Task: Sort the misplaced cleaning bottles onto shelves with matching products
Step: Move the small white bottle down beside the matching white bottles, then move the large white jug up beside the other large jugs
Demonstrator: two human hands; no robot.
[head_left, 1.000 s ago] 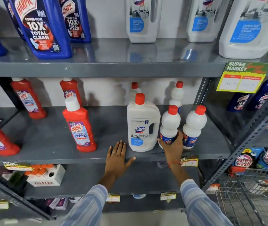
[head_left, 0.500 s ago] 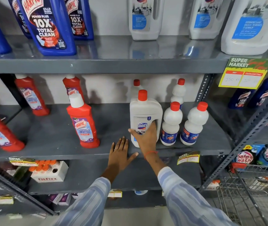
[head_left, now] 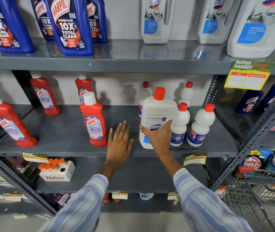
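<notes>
A white Domex bottle (head_left: 156, 111) with a red cap stands on the middle shelf (head_left: 66, 134), tilted slightly toward me. My right hand (head_left: 158, 136) grips its front, over the label. My left hand (head_left: 119, 143) lies flat and open on the shelf just left of it. Small white bottles with red caps (head_left: 200, 124) stand right of the Domex bottle. Red Harpic bathroom cleaner bottles (head_left: 94, 121) stand to the left. On the top shelf (head_left: 116, 62), blue Harpic bottles (head_left: 69, 25) are at left and large white Domex bottles (head_left: 156, 19) at right.
A yellow price tag (head_left: 248, 76) hangs from the top shelf edge at right. A wire shopping cart (head_left: 259, 198) with Safewash packs (head_left: 252, 161) sits at lower right. A Fitfizz box (head_left: 57, 173) rests on the lower shelf. Blue Harpic bottles (head_left: 250, 101) fill the neighbouring rack.
My right hand left the small white bottle, moved left and took hold of the Domex bottle, which now tilts. My left hand stayed flat on the shelf.
</notes>
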